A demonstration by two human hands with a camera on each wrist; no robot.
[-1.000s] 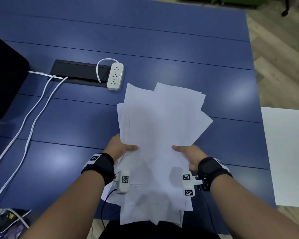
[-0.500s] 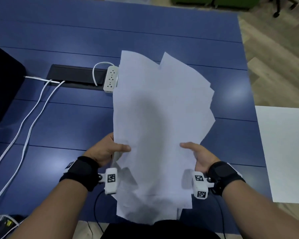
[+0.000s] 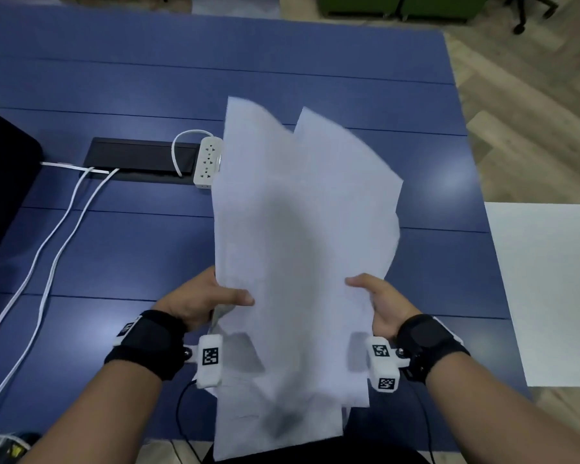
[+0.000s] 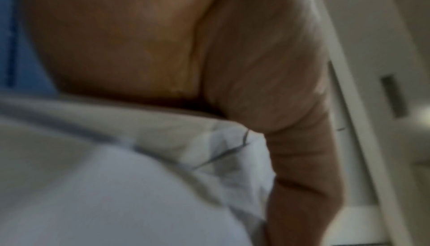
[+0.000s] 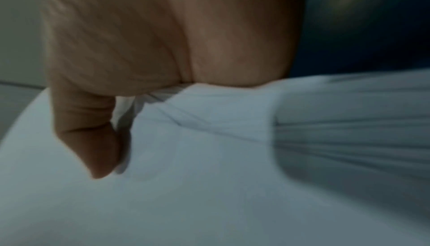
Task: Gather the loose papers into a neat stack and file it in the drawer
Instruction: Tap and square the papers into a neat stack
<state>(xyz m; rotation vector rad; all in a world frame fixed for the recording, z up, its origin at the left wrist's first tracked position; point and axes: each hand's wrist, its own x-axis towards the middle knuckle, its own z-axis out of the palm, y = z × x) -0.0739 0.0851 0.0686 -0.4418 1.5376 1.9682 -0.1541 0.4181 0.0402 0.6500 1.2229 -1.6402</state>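
Item: papers [image 3: 302, 249], a loose white sheaf, uneven. Held up over the blue table [image 3: 141, 249], tilted toward me; top corners fan out toward 12 and 1 o'clock, bottom edges ragged at 6 o'clock. Not yet a neat stack.

Item: my left hand [image 3: 201, 299], at 9 o'clock of the sheaf. Thumb lies across the front face, fingers behind; it pinches the left edge. The left wrist view shows the paper creased under the thumb base.

Item: my right hand [image 3: 379, 304], at 3 o'clock of the sheaf. Thumb on the front, fingers hidden behind; it pinches the right edge.

Item: drawer. Not in view; I cannot tell where it is.

Item: power strip [image 3: 208, 162], with white cables [image 3: 64, 222], at 10 o'clock of the sheaf, partly behind its top left edge. A separate white sheet or surface [image 3: 546, 289] lies at 3 o'clock, well apart; I cannot tell whether it belongs to the task.

Handling note, my judgement: squaring comes next. I should loosen both pinches a little, stand the sheaf on its lower edge on the table and tap, so the sheets slide level, then turn and tap a long edge. Gripping hard will crease more and lock the skew in.
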